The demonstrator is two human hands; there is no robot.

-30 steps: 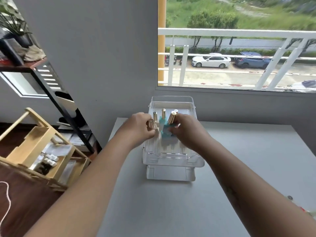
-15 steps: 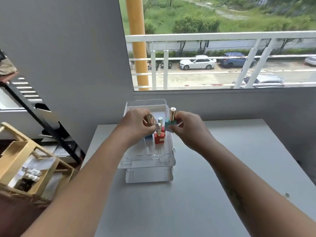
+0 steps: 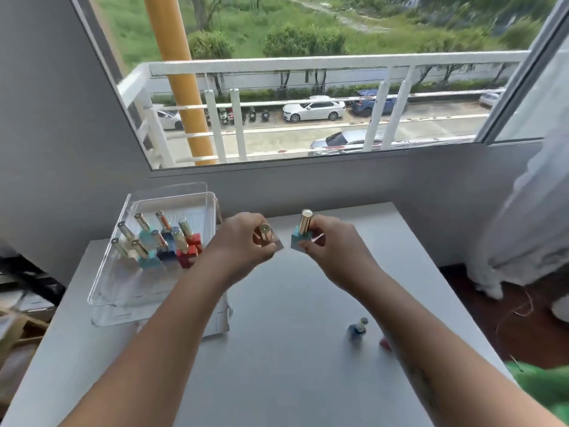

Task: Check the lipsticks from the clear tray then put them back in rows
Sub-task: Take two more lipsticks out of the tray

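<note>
Teal lipstick [image 3: 303, 232] in right hand [image 3: 331, 251] | gold-capped lipstick [image 3: 265, 237] in left hand [image 3: 243, 245]

We cannot make out the base of the lipstick [image 3: 265, 235] buried in our left hand [image 3: 243, 241], and motion blur smears everything.

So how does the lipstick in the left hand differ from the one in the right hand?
The lipstick in the left hand has a clear or pale base; the lipstick in the right hand has a teal base. The left one is tipped toward the camera, showing mostly its round cap end; the right one stands upright, showing its full cap. The left hand covers most of its lipstick; the right hand leaves its lipstick more exposed. Both have gold caps and are held above the table, outside the clear tray.
</note>
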